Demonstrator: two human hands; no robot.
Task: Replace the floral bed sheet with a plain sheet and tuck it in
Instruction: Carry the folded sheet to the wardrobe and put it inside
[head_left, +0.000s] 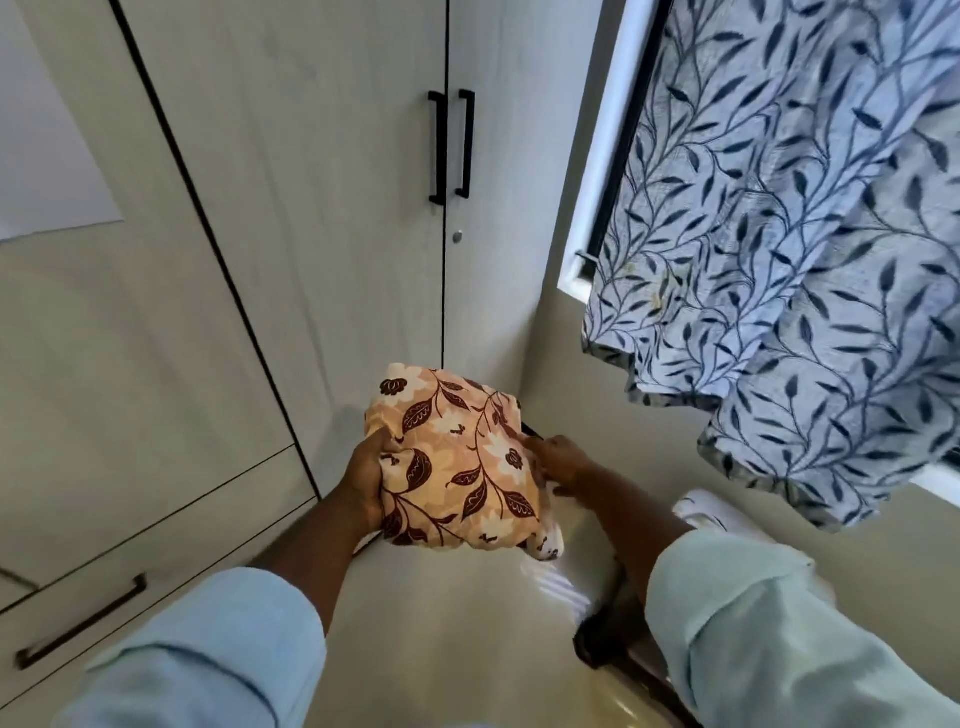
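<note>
Peach-and-brown, the folded floral sheet (457, 467) is held between both hands before the wardrobe doors (311, 208), long axis pointing away from the person; the left hand (366, 483) grips its left edge, the right hand (563, 462) touches its right edge, grip unclear

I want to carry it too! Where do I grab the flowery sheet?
Grip the flowery sheet by both side edges, one hand from each side, as the left hand and right hand do. It's a soft folded bundle; one grip may let it unfold.
</note>
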